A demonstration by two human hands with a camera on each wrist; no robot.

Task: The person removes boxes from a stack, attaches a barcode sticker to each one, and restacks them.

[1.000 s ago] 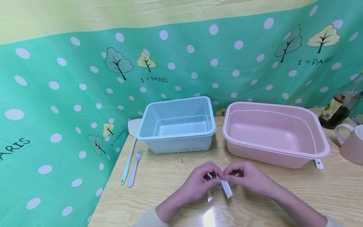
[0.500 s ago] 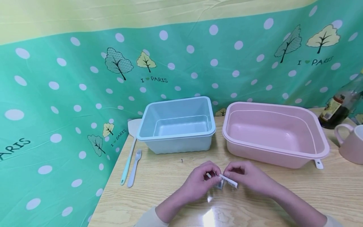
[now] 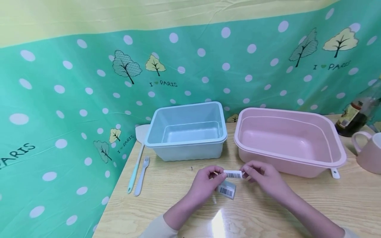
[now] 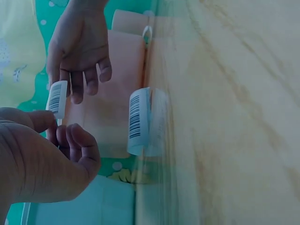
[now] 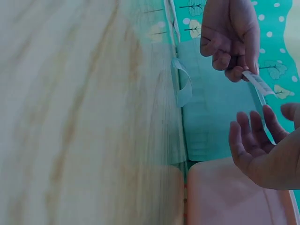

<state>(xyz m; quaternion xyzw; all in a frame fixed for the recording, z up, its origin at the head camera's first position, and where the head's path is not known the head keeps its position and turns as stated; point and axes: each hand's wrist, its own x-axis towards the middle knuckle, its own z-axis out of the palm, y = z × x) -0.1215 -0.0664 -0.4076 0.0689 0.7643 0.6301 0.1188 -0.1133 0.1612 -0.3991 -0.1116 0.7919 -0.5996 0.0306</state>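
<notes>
A small white barcode label (image 3: 233,174) is stretched between the two hands in the head view. My left hand (image 3: 203,185) pinches its left end between thumb and forefinger. At its right end are the fingertips of my right hand (image 3: 266,178); in the right wrist view that thumb and the fingers (image 5: 257,126) stand apart, with a gap to the label. Below, a second barcode label (image 3: 227,189), bent and curled, stands on the table near the left hand. The left wrist view shows this curled label (image 4: 136,122) from the side.
Behind the hands stand a blue basin (image 3: 186,152) and a pink basin (image 3: 276,160). A fork (image 3: 142,177) and a long-handled spatula (image 3: 136,170) lie at left. A pink mug (image 3: 370,153) and a dark-liquid bottle (image 3: 351,119) stand at right. The wooden table (image 3: 134,218) shines in front.
The label in the left hand has risen and turned level, away from the second label, now uncovered below. Both hands moved slightly farther back, and the right hand shifted a little right.
</notes>
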